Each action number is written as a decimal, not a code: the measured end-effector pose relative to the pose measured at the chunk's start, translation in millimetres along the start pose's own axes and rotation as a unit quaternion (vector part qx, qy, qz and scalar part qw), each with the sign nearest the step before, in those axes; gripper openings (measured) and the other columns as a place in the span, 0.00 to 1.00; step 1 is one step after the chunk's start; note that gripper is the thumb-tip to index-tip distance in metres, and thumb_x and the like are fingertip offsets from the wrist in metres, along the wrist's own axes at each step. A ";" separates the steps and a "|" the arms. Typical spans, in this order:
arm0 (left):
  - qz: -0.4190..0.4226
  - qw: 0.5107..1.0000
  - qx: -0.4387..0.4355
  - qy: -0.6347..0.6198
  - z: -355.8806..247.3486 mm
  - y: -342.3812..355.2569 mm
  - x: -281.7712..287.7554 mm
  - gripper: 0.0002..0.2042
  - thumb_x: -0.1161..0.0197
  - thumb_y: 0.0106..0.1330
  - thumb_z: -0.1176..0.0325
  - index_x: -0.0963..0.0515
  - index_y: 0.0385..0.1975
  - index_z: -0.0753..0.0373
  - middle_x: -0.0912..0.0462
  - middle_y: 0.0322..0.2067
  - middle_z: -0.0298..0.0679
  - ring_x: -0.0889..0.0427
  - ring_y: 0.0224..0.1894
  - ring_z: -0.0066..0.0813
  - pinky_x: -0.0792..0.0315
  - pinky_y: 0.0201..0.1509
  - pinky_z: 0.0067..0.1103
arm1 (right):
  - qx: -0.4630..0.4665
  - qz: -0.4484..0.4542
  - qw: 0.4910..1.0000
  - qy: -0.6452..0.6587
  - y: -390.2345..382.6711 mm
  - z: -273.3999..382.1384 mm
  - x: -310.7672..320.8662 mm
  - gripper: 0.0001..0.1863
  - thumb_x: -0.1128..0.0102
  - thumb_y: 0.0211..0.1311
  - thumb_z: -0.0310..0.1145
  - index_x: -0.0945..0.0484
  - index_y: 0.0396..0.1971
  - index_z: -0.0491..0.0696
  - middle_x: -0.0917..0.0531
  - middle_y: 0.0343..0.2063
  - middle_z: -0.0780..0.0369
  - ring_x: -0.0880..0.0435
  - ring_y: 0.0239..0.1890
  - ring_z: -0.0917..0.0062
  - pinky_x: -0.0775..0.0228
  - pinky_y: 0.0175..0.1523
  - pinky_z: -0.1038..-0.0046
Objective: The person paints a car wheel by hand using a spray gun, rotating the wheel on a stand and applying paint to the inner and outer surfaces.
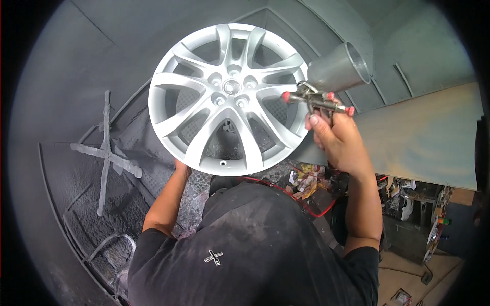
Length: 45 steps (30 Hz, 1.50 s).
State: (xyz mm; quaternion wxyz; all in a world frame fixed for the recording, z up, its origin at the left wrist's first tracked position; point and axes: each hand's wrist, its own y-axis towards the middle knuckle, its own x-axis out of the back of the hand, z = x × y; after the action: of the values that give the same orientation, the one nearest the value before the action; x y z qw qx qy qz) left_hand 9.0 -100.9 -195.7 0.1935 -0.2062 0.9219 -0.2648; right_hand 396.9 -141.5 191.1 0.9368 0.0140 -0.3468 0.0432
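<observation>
A silver-white alloy wheel (195,152) with split spokes faces up in front of me. My right hand (334,140) is closed around a spray gun (326,103) at the wheel's right side. The gun has red knobs and a large metal cup (337,69), and its red-tipped front points left over the wheel's right edge. Below the wheel's lower left rim, my left hand (182,167) is mostly hidden. Only its wrist side shows, so I cannot see how its fingers lie or whether they grip the wheel.
A grey-coated cross-shaped stand (105,153) is at the left. A pale board (423,135) stretches along the right. Below it sits a cluttered dark cabinet (408,222). Crumpled litter (309,181) and a red hose (311,210) lie past my torso. Dark grey walls (138,30) surround the work.
</observation>
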 end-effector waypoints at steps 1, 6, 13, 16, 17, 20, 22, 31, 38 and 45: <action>0.000 1.000 -0.009 0.005 -5.7 7.2 -0.8 0.23 0.49 0.76 0.58 0.31 0.65 0.64 0.20 0.58 0.43 0.20 0.58 0.39 0.26 0.63 0.35 | 0.014 0.001 1.000 0.019 -0.8 4.2 -4.8 0.10 0.45 0.73 0.30 0.26 0.35 0.37 0.21 0.30 0.52 0.19 0.35 0.61 0.29 0.45 0.62; 0.011 0.999 -0.031 0.042 -24.0 33.5 -0.8 0.22 0.49 0.76 0.59 0.30 0.65 0.64 0.20 0.57 0.43 0.19 0.57 0.38 0.25 0.61 0.34 | 0.108 -0.126 0.977 -0.134 24.6 -16.4 -8.8 0.13 0.46 0.73 0.30 0.23 0.43 0.33 0.19 0.44 0.45 0.18 0.43 0.48 0.27 0.51 0.57; -0.002 0.992 -0.067 0.111 -10.3 42.9 22.0 0.21 0.49 0.76 0.60 0.29 0.64 0.64 0.19 0.55 0.43 0.18 0.55 0.36 0.24 0.58 0.33 | 0.039 -0.147 0.973 -0.175 26.6 -35.8 15.8 0.13 0.46 0.73 0.30 0.23 0.42 0.32 0.21 0.49 0.42 0.19 0.46 0.46 0.28 0.53 0.58; -0.027 0.986 -0.100 0.133 38.9 31.4 27.9 0.21 0.49 0.76 0.61 0.29 0.63 0.64 0.18 0.54 0.43 0.18 0.54 0.36 0.23 0.57 0.33 | 0.025 -0.047 0.990 -0.127 4.6 -29.4 11.0 0.13 0.45 0.73 0.31 0.25 0.43 0.34 0.20 0.46 0.44 0.19 0.44 0.49 0.28 0.52 0.60; -0.034 0.986 -0.106 0.125 54.3 17.1 16.2 0.21 0.48 0.76 0.61 0.29 0.63 0.64 0.18 0.54 0.43 0.18 0.53 0.36 0.23 0.57 0.33 | 0.013 -0.011 0.994 -0.105 -3.2 -18.7 11.7 0.13 0.45 0.73 0.31 0.25 0.44 0.34 0.19 0.45 0.45 0.19 0.44 0.51 0.28 0.51 0.61; -0.053 0.992 -0.108 0.042 60.6 -71.9 -43.8 0.16 0.50 0.77 0.63 0.26 0.58 0.63 0.16 0.47 0.42 0.16 0.47 0.30 0.20 0.46 0.30 | -0.055 0.095 0.993 0.036 -13.1 7.3 5.5 0.13 0.45 0.73 0.31 0.27 0.48 0.36 0.19 0.42 0.47 0.19 0.42 0.56 0.28 0.50 0.62; -0.023 0.999 -0.004 -0.022 98.2 -89.2 -48.6 0.16 0.52 0.79 0.60 0.26 0.56 0.62 0.17 0.46 0.41 0.16 0.44 0.29 0.20 0.42 0.28 | -0.005 0.042 0.998 0.046 -13.4 1.0 -3.3 0.14 0.45 0.73 0.31 0.28 0.50 0.37 0.18 0.40 0.49 0.19 0.40 0.59 0.27 0.49 0.62; 0.181 0.940 0.214 0.193 134.0 -57.8 -15.0 0.12 0.44 0.76 0.59 0.24 0.50 0.59 0.18 0.41 0.35 0.18 0.40 0.30 0.21 0.39 0.27 | 0.006 -0.048 0.997 -0.054 -27.1 -54.3 17.5 0.14 0.46 0.74 0.30 0.30 0.52 0.36 0.18 0.32 0.56 0.19 0.34 0.71 0.27 0.43 0.67; -0.003 0.994 0.006 0.111 -16.0 4.5 10.1 0.21 0.39 0.71 0.59 0.22 0.56 0.68 0.14 0.47 0.46 0.14 0.46 0.37 0.21 0.52 0.33 | 0.017 -0.109 0.992 0.060 -52.5 -62.3 12.0 0.09 0.49 0.77 0.31 0.27 0.36 0.41 0.27 0.22 0.69 0.33 0.19 0.89 0.42 0.23 0.80; -0.075 0.996 -0.035 -0.032 69.7 -88.1 -82.4 0.22 0.49 0.76 0.50 0.27 0.59 0.60 0.17 0.47 0.36 0.17 0.45 0.34 0.22 0.44 0.33 | -0.097 -0.174 0.980 0.013 -94.4 -141.6 24.9 0.13 0.47 0.74 0.33 0.24 0.46 0.38 0.20 0.35 0.54 0.19 0.35 0.65 0.28 0.44 0.64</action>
State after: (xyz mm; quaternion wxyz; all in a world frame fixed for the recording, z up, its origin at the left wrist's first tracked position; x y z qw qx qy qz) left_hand 135.2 -157.8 -179.9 0.1955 -0.2902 0.9058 -0.2392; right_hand 516.2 -225.9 100.2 0.9314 -0.0171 -0.3294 -0.1540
